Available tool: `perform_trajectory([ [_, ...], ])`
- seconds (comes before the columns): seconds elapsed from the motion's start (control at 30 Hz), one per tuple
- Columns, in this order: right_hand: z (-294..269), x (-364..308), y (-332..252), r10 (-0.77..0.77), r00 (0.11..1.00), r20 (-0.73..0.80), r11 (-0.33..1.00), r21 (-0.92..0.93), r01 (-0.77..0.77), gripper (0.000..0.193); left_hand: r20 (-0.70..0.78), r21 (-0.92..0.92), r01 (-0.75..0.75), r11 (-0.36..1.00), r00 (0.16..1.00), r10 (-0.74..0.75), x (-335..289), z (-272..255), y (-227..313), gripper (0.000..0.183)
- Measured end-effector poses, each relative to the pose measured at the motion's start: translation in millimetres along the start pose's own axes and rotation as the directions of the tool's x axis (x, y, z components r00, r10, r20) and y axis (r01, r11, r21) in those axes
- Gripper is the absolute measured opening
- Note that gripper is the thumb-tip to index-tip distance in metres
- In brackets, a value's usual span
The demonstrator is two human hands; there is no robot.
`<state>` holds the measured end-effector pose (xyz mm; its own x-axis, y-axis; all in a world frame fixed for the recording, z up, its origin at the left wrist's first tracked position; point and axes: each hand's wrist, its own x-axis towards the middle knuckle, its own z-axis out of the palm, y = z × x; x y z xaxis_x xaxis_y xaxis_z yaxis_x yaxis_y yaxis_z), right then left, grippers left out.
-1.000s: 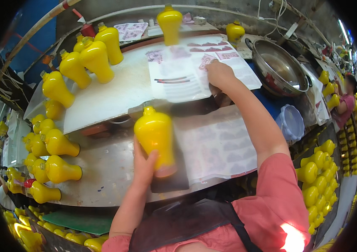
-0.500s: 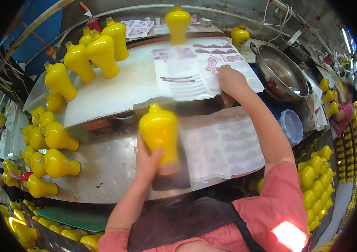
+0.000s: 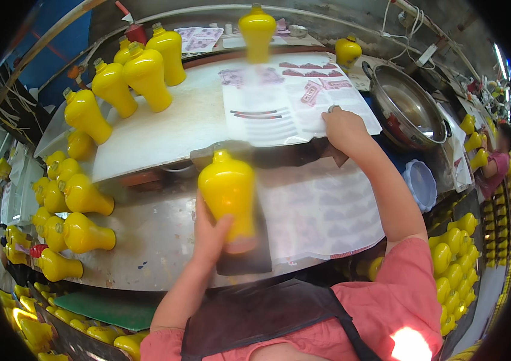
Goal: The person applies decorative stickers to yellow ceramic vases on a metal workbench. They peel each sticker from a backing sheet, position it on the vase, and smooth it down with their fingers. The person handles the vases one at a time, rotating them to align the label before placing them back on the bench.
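Note:
My left hand [image 3: 209, 237] is closed around the lower body of a glossy yellow bottle [image 3: 226, 186]. The bottle stands tilted over a dark pad [image 3: 261, 240], its neck pointing away from me. My right hand [image 3: 347, 129] is closed at the near right edge of a white decal sheet [image 3: 315, 123]. A small brown flat piece [image 3: 338, 155] sticks out below that hand and seems gripped in it; its exact kind is unclear. Printed red-purple decals [image 3: 310, 93] lie on the sheet beyond the fingers.
Several yellow bottles [image 3: 111, 89] stand or lie along the left. One bottle [image 3: 258, 33] stands behind the sheet. A metal pan [image 3: 403, 99] and a pale blue basin [image 3: 419, 185] are at right. Another decal sheet [image 3: 327, 210] covers the lower tabletop. A person [image 3: 499, 159] works far right.
My right hand has moved nearer and slightly right, from the red decals to the sheet's near edge, the brown piece shifting with it. My left hand keeps the bottle in place.

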<state>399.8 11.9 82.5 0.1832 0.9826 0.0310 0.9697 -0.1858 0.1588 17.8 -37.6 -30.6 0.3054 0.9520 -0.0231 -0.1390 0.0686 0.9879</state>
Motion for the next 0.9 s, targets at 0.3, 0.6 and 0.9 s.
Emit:
perform_trajectory([
  [0.3,22,74,13,0.069,0.997,-0.015,0.977,0.202,-0.065,0.034,0.01,-0.011,-0.021,1.0,1.0,0.021,0,0,2,0.088],
  [0.6,12,43,-5,-0.048,0.999,-0.021,0.955,0.293,0.052,0.034,0.002,-0.039,-0.023,0.999,1.0,0.023,-2,-2,-3,0.087],
  [0.9,21,66,0,0.08,0.986,-0.144,0.937,0.348,-0.025,0.024,-0.004,-0.049,-0.02,0.999,1.0,0.02,-2,-1,-2,0.087],
])
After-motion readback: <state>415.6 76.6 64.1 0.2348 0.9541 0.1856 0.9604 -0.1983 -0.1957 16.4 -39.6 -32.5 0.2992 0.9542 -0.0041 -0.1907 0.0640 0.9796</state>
